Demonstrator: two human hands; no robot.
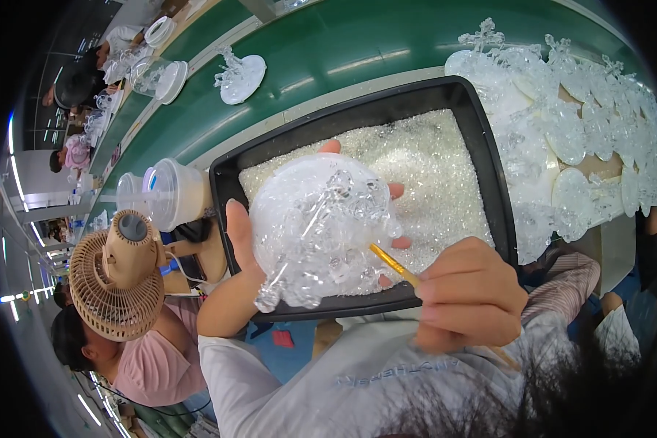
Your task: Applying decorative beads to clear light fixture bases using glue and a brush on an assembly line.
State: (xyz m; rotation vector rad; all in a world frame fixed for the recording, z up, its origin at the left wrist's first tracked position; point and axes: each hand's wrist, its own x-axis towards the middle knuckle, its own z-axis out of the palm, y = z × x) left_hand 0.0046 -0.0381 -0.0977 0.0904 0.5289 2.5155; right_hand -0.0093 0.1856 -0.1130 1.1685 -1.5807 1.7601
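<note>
Gripping brush (394, 265) in right fingers (460, 285), holding ornament (310, 201) from beneath with left fingers (396, 190) above black tray (495, 168); possibly risking slippage by overpressing.

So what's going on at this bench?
Someone's left hand supports a white round base bearing clear ornament work, fingers spread around its edge. The right hand holds a slim yellow brush-like tool, its end at the ornament; contact is hard to tell. The piece is above a black tray of sparkly granules. Many similar clear-and-white pieces crowd the right; one more sits on the green table.
</note>
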